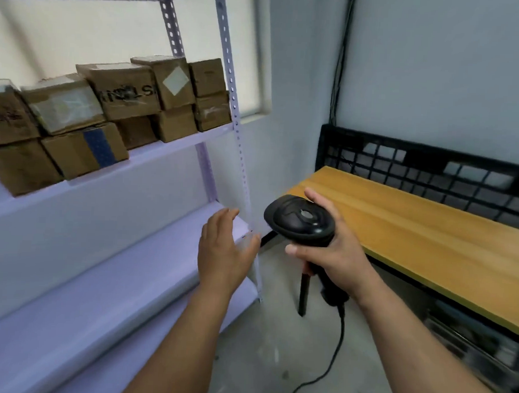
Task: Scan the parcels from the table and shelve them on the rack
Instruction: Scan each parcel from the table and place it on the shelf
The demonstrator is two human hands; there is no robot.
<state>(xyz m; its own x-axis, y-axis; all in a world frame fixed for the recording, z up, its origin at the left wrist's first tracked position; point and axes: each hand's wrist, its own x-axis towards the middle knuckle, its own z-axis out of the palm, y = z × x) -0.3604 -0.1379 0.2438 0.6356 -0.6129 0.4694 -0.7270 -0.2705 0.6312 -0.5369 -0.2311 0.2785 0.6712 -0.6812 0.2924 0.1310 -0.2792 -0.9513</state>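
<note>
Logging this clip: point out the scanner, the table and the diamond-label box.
scanner (300, 224), head view, top of its black head.
table (427, 231), head view, bare yellow top.
diamond-label box (174, 81), head view, its white label.

A small parcel storeroom: taped cardboard boxes (117, 103) stacked on a slotted metal rack (234, 113) beside a wooden table (427, 231).

Brown cardboard parcels (117, 109) on the rack's (178, 140) upper shelf, stacked two high and packed side by side. Several are taped, and one has a pale label set diamond-wise. Rack is pale lilac metal with perforated uprights. Black scanner (301, 224) gripped in my right hand (335, 255), just right of the rack's front post, cord hanging down. Table (427, 231), yellow wooden top, stands right of the rack.
</note>
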